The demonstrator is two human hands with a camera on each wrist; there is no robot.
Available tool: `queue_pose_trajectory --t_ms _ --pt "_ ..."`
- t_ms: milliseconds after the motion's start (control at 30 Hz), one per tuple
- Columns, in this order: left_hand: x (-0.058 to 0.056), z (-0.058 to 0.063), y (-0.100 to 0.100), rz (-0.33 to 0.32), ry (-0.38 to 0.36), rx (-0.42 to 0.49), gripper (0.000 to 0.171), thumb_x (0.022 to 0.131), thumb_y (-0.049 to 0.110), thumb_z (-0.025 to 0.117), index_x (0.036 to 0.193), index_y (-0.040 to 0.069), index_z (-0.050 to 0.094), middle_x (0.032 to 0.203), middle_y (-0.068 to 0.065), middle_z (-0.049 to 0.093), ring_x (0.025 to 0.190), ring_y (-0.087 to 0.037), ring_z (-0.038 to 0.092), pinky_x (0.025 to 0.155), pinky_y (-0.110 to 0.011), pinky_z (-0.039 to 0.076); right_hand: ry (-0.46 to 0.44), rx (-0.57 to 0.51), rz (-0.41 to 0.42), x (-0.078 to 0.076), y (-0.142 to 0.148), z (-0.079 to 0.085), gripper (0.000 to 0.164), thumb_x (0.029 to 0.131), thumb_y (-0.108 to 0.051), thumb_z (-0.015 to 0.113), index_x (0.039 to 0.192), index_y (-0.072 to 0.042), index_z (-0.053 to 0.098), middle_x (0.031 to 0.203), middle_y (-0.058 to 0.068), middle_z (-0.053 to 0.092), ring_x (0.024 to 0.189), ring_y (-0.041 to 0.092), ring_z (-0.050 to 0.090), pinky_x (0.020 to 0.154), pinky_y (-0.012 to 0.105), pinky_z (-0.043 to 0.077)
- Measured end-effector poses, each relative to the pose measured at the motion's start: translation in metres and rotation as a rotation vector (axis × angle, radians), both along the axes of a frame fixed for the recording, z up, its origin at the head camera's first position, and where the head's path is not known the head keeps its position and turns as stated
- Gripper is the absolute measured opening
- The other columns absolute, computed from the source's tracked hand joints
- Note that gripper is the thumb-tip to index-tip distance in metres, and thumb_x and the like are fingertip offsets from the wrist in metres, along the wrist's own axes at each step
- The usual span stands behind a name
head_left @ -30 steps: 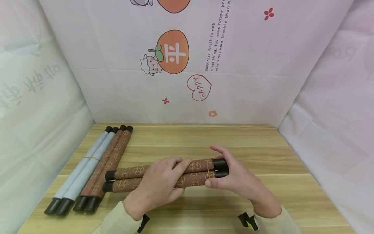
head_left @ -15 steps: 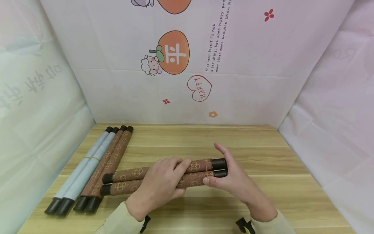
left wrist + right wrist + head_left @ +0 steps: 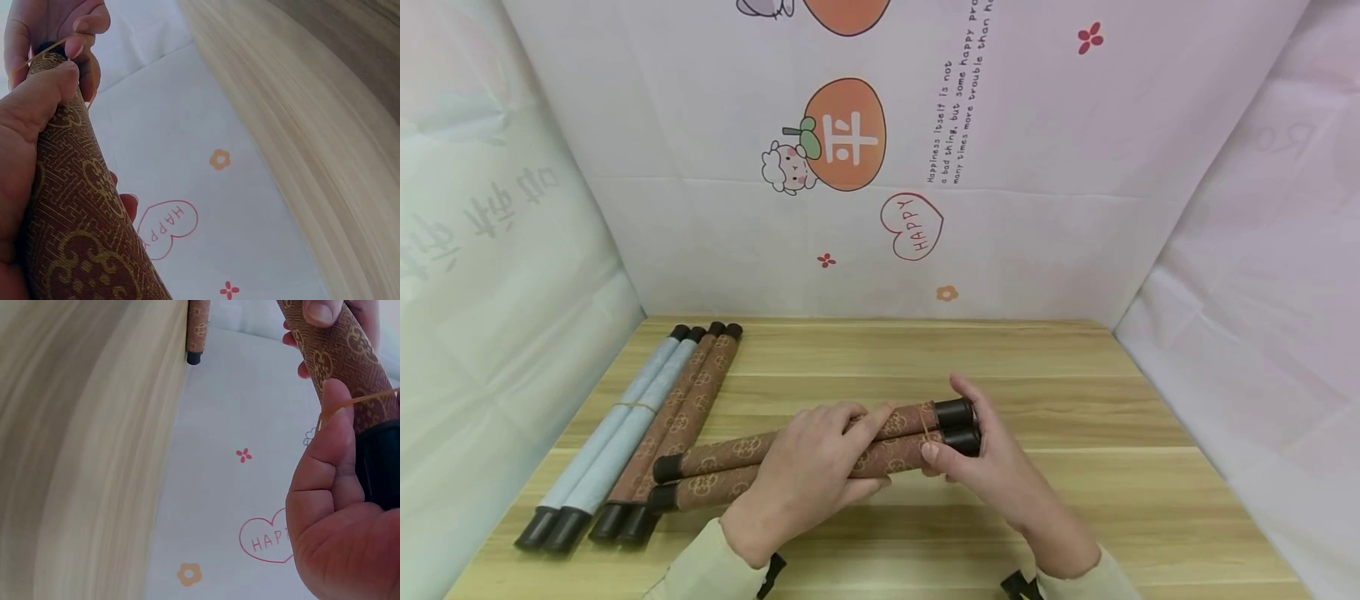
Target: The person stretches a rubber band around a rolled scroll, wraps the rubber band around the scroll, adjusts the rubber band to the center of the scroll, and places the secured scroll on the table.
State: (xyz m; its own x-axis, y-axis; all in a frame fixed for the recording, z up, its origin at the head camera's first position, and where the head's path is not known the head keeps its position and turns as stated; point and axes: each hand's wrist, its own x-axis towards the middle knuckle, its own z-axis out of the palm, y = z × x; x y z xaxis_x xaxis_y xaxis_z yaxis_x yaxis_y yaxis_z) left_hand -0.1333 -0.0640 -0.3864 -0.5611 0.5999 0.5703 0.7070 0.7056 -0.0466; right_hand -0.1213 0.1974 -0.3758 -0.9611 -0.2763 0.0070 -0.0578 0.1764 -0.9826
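Observation:
My left hand (image 3: 820,457) grips a pair of brown scrolls (image 3: 718,487) with gold flower patterns and black end caps around their middle, palm down. The scrolls tilt slightly, right end higher in the head view. At that right end, my right hand (image 3: 1000,475) is around the black caps. Its thumb and fingers hold a thin tan rubber band (image 3: 369,398) that loops round the scrolls near the caps. In the left wrist view the rubber band (image 3: 53,49) stands stretched away from the scroll cloth (image 3: 81,181). The fingers behind the scrolls are partly hidden.
On the left of the wooden table (image 3: 1000,358) lie two light blue scrolls (image 3: 617,425) bound by a rubber band. Two more brown scrolls (image 3: 673,417) lie close beside them. White printed cloth (image 3: 715,233) walls the back and both sides.
The held scrolls have tilted, their left ends dropping toward me and shifting left. My right hand has moved slightly left, its thumb now at the rubber band. The scrolls lying at the left stay put.

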Motion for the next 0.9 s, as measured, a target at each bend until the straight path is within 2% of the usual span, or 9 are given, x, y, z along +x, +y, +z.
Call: queue_pose_trajectory --t_ms 200,400,700,800,900 --pt "-0.001 -0.001 0.000 0.008 -0.003 0.033 0.081 0.079 0.055 0.086 0.145 0.016 0.059 0.107 -0.007 0.069 0.080 -0.018 0.068 0.071 -0.040 0.059 0.019 -0.009 -0.025 0.003 -0.004 -0.006 0.083 0.101 -0.020 0.069 0.165 -0.023 0.016 0.122 0.024 0.065 0.088 0.031 0.077 0.074 0.037 0.059" --pt "0.000 -0.001 -0.001 0.015 -0.028 0.058 0.082 0.078 0.046 0.089 0.147 0.014 0.057 0.106 -0.007 0.070 0.079 -0.019 0.068 0.068 -0.038 0.059 0.057 -0.038 -0.061 0.006 -0.008 -0.013 0.074 0.102 -0.020 0.067 0.162 -0.022 0.024 0.123 0.023 0.065 0.086 0.033 0.077 0.074 0.040 0.060" --pt "-0.003 0.000 -0.001 0.045 -0.005 0.050 0.088 0.076 0.043 0.091 0.152 0.017 0.054 0.117 -0.007 0.069 0.089 -0.022 0.070 0.074 -0.039 0.060 0.096 -0.053 -0.124 0.014 -0.017 -0.019 0.077 0.096 -0.016 0.075 0.160 -0.021 0.030 0.106 0.018 0.072 0.089 0.029 0.075 0.082 0.033 0.061" --pt "-0.004 0.001 -0.001 0.055 -0.005 0.043 0.093 0.075 0.046 0.091 0.155 0.020 0.051 0.117 -0.006 0.069 0.089 -0.021 0.070 0.074 -0.039 0.060 0.084 -0.018 -0.185 0.019 -0.021 -0.019 0.081 0.095 -0.019 0.077 0.159 -0.019 0.029 0.097 0.013 0.074 0.089 0.028 0.074 0.084 0.031 0.060" --pt "-0.005 0.001 -0.001 0.071 0.005 0.037 0.094 0.076 0.053 0.090 0.155 0.021 0.050 0.114 -0.006 0.069 0.086 -0.021 0.069 0.072 -0.039 0.059 0.076 0.009 -0.255 0.023 -0.025 -0.018 0.086 0.092 -0.021 0.080 0.160 -0.017 0.027 0.091 0.010 0.074 0.083 0.026 0.072 0.077 0.030 0.059"
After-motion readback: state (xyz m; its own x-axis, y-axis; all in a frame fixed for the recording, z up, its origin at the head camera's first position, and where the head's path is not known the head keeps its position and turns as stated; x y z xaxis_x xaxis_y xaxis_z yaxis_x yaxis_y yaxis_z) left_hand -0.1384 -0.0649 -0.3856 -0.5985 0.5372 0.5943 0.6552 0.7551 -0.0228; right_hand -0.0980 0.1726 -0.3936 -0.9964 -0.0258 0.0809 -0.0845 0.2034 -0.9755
